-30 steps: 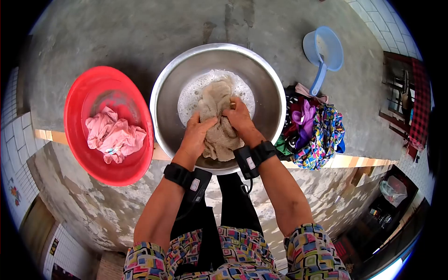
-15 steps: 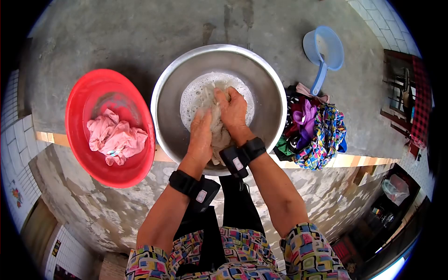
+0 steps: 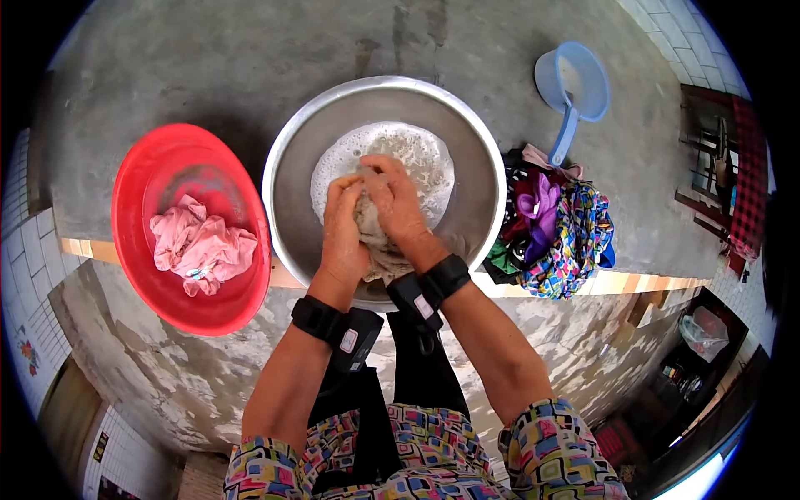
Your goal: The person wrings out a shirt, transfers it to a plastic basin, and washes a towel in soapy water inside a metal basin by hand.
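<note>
A large metal basin (image 3: pixel 292 158) stands in front of me with foamy, cloudy water (image 3: pixel 417 158) in its bottom. Both my hands are inside it, closed around a wet, greyish-beige cloth garment (image 3: pixel 379 242). My left hand (image 3: pixel 344 225) grips the cloth from the left, fingers curled over it. Close beside it, my right hand (image 3: pixel 396 204) holds the same cloth from the right, its fingers bent near the left fingertips. The lower part of the cloth lies against the basin's near wall; its exact kind is hidden by the hands.
Left of the basin, a red plastic basin (image 3: pixel 133 233) holds a crumpled pink garment (image 3: pixel 204 246). On the right lies a pile of colourful clothes (image 3: pixel 558 225). Behind the pile, a blue dipper (image 3: pixel 575 87) with a long handle rests on the grey concrete surface (image 3: pixel 208 58).
My hands have come closer together over the cloth, and the left hand has moved up and leftward. Less of the cloth shows above the fingers, and the whole view has shifted slightly.
</note>
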A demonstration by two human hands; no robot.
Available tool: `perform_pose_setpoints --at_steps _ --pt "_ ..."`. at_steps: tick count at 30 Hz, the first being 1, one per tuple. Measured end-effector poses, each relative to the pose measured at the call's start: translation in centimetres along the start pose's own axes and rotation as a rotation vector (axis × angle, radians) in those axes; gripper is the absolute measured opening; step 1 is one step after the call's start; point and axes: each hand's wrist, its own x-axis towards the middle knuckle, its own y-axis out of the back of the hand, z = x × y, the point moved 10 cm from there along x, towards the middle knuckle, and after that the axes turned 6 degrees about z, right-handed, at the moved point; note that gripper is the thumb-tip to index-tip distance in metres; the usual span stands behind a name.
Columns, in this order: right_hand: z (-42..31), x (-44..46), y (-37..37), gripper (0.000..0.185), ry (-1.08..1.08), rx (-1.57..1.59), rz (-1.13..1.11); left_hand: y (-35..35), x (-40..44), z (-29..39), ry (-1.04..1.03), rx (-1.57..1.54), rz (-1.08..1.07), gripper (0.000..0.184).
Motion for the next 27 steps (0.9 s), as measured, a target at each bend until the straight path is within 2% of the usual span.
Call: perform_pose_setpoints --at_steps 2,3,4,5,6,10,11,12,13,14,16,18,19,21,22,24,25,26,27 --pt "-3.1 -3.4 -0.9 0.030 0.043 0.222 -0.038 0.3 0.5 1.0 -0.055 0.039 -0.012 0.024" --pt "-5.5 -4.5 -0.4 0.037 0.133 0.134 0.002 0.5 0.8 1.9 -0.117 0.090 -0.024 0.028" --pt "-5.4 -3.9 -0.3 0.037 0.135 0.137 0.004 0.5 0.9 2.6 -0.178 0.146 -0.036 0.031" --pt "-3.4 -3.0 -0.9 0.038 -0.005 0.154 -0.045 0.1 0.6 -1.8 0.294 -0.192 -0.072 0.042" --pt "-1.3 -2.0 -1.5 0.039 -0.143 0.173 -0.095 -0.4 -0.2 -2.0 0.295 -0.183 -0.070 0.042" --pt "-0.8 0.9 -0.9 0.043 -0.036 0.160 -0.053 -1.5 -1.4 0.1 0.128 -0.105 -0.008 0.035" --pt "-1.8 -1.1 -1.6 0.045 0.058 0.149 -0.045 -1.1 0.1 1.0 -0.042 0.169 -0.156 0.036" --pt "-3.1 -1.2 -0.9 0.045 0.059 0.145 -0.047 -2.1 0.3 1.8 -0.216 0.448 -0.306 0.036" --pt "-3.5 -1.5 -1.6 0.049 -0.059 0.177 -0.174 -1.1 0.8 -0.9 0.123 -0.090 -0.231 0.033" --pt "-3.6 -2.0 -2.4 0.053 -0.180 0.213 -0.294 -1.7 0.1 -0.9 0.128 -0.081 -0.237 0.033" --pt "-1.7 -0.2 -2.1 0.051 -0.146 0.243 -0.231 -1.8 -1.3 1.0 0.087 -0.046 -0.083 0.025" --pt "-2.6 0.4 -0.3 0.062 -0.243 0.389 -0.316 -2.8 -2.2 3.5 0.072 -0.083 -0.095 0.025" --pt "-2.4 0.0 1.4 0.062 -0.245 0.391 -0.319 -3.3 -2.8 4.9 0.057 -0.124 -0.107 0.025" --pt "-3.1 -1.4 4.4 0.083 -0.248 0.606 -0.350 -4.2 -3.6 7.8 0.023 -0.153 -0.124 0.025" --pt "-2.8 -2.2 4.5 0.083 -0.242 0.605 -0.352 -4.6 -3.9 9.3 -0.013 -0.182 -0.142 0.026" --pt "-0.8 -5.0 3.2 0.105 -0.078 0.170 -0.486 -5.3 -4.6 11.0 -0.026 -0.226 -0.169 0.025" --pt "-0.6 -5.6 2.6 0.115 0.120 -0.176 -0.468 -5.9 -5.0 11.8 -0.035 -0.270 -0.196 0.025" --pt "-1.0 -5.6 1.8 0.115 0.125 -0.174 -0.464 -6.4 -5.4 12.3 -0.040 -0.267 -0.200 0.025" --pt "-1.4 -5.1 1.9 0.113 0.114 -0.172 -0.331 -6.6 -5.8 12.2 0.010 -0.305 -0.169 0.026"
